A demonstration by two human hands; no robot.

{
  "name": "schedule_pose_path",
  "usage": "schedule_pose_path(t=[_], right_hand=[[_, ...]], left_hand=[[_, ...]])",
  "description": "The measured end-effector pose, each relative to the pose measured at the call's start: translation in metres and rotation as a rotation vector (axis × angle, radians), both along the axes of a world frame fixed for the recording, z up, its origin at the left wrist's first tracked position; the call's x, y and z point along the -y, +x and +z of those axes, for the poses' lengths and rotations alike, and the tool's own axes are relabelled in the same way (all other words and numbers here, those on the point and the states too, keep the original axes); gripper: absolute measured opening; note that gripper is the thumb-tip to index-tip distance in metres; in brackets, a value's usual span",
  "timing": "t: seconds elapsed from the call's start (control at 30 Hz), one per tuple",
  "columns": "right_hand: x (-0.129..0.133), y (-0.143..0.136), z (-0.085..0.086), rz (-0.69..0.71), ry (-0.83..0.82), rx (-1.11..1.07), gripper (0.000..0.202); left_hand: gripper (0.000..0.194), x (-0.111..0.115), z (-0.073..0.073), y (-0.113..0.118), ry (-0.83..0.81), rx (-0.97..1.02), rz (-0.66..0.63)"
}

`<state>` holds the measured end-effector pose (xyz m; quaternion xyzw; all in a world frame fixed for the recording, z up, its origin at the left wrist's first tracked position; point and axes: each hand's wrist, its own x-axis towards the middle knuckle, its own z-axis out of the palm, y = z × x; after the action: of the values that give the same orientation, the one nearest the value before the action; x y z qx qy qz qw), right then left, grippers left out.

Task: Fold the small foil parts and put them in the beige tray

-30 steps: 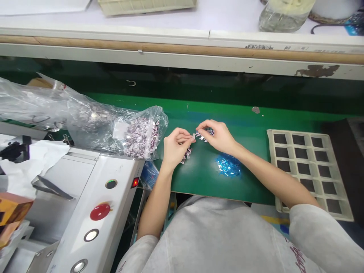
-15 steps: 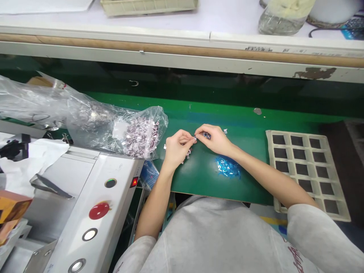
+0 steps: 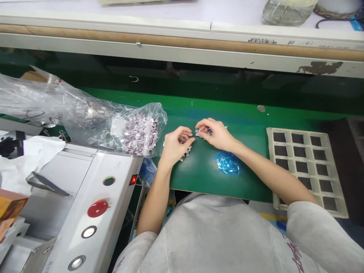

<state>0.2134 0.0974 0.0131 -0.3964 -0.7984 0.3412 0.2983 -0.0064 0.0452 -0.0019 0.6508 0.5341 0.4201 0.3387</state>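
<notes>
My left hand [image 3: 174,147] is over the green table with fingers curled and its thumb apart from the fingertips. Beneath and beside it lie small silvery-brown pieces [image 3: 187,152], partly covered by the hand. My right hand [image 3: 217,134] bends its fingers and thumb close together over more small silvery pieces [image 3: 197,132]. Whether it grips one of these is too small to make out. The two hands are a short gap apart. Nearer my body, below the right wrist, lies a heap of shiny blue film strips [image 3: 227,163].
A clear plastic bag [image 3: 140,134] full of similar small pieces lies left of my hands. A machine panel with a red button [image 3: 97,208] stands at the lower left. On the right is a pale compartment tray [image 3: 290,169]. A white shelf [image 3: 170,22] runs across the back.
My fingertips, which met around a tiny piece, have parted. The left thumb has opened away from its fingers, and the right fingers have curled over the small pieces. The view has tilted slightly down.
</notes>
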Motion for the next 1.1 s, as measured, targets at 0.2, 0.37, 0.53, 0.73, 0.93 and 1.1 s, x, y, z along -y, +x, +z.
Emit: schedule_pose_path(t=[0.2, 0.37, 0.53, 0.73, 0.93, 1.1], right_hand=[[-0.013, 0.013, -0.005, -0.104, 0.048, 0.235, 0.029], [-0.018, 0.016, -0.004, -0.146, 0.113, 0.231, 0.021], [-0.025, 0.019, -0.001, -0.181, 0.119, 0.213, 0.015], [-0.046, 0.027, -0.012, -0.272, 0.149, 0.219, 0.011], [-0.064, 0.036, -0.025, -0.325, 0.162, 0.244, 0.013], [-0.07, 0.037, -0.035, -0.332, 0.173, 0.261, 0.022]], left_hand=[[0.02, -0.001, 0.001, -0.011, 0.079, -0.533, -0.045], [0.018, -0.001, -0.002, -0.009, 0.029, -0.554, -0.022], [0.016, -0.002, 0.001, -0.013, 0.059, -0.46, 0.028], [0.002, -0.003, -0.008, -0.023, 0.092, -0.478, 0.028], [0.019, -0.005, -0.011, -0.024, 0.131, -0.454, 0.022], [0.022, -0.003, -0.004, -0.018, 0.121, -0.259, 0.105]])
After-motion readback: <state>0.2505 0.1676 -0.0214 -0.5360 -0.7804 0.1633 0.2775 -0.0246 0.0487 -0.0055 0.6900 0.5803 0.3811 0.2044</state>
